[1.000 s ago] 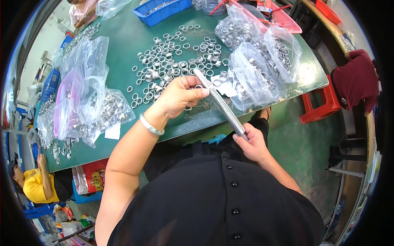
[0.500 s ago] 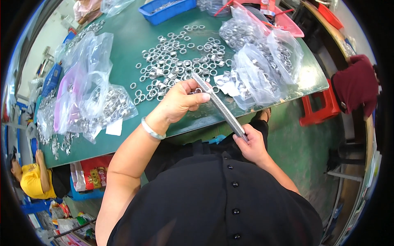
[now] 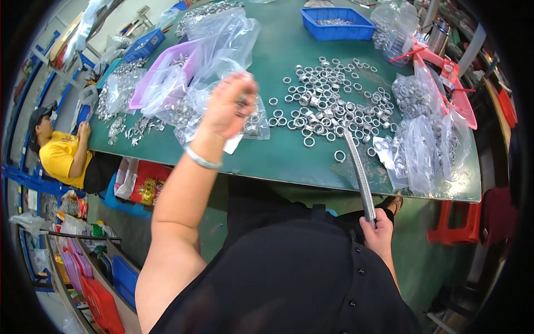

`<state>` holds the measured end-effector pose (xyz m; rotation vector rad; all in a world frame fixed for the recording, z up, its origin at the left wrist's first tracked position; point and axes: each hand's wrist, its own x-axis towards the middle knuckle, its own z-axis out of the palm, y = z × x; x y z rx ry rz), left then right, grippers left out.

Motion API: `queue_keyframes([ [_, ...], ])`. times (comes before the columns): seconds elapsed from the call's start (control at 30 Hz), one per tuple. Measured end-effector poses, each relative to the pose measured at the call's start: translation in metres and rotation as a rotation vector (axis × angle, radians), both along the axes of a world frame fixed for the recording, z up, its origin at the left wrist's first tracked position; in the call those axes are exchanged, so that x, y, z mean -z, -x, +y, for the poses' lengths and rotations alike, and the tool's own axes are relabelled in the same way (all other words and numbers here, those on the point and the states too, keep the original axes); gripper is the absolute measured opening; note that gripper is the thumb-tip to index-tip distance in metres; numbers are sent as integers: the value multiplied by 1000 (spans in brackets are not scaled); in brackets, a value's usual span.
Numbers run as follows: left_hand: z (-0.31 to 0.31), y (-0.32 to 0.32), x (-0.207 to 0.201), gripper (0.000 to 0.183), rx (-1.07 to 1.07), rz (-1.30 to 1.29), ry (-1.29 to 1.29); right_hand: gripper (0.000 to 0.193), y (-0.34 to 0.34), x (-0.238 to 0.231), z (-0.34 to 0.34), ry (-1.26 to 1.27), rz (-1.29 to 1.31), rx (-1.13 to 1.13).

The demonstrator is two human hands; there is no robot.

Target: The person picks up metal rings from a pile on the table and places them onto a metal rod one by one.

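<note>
a long, narrow metal rod threaded with rings is gripped at its lower end by the right hand, whose fingers are closed around it just off the near edge of the green table. the rod slants up and away over the table edge, its far tip lying among the loose metal rings spread across the table's middle. the left hand is raised above the table, blurred, with the fingers curled together over a clear plastic bag of rings; whether anything is pinched between them cannot be told. a silver bracelet is worn on the left wrist. more clear bags of rings are piled at the right side of the table, beside a pink tray, and a blue bin holding rings is set at the far edge. a lilac tray under plastic bags is seen to the left. at the far left, another person in a yellow shirt is seated at the table's end.
</note>
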<state>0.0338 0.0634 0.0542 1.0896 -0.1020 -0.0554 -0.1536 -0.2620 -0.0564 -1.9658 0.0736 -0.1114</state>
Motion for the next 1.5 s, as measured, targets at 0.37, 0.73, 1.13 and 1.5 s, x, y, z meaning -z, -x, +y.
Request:
queue_keyframes([
  [0.37,209,-49,-41,19,-660,6,-807,12,1,3,0,22,-27,-25],
  [0.73,130,-47,-37,14,-882,-863,-1538,13,1,-2,3,76,-23,-3],
  [1.13,-41,-45,47,27,276,-674,-1556,12,0,-4,6,67,-9,-41],
  [1.5,-38,-48,54,29,339,-453,-1378,12,-4,-5,11,67,8,-55],
])
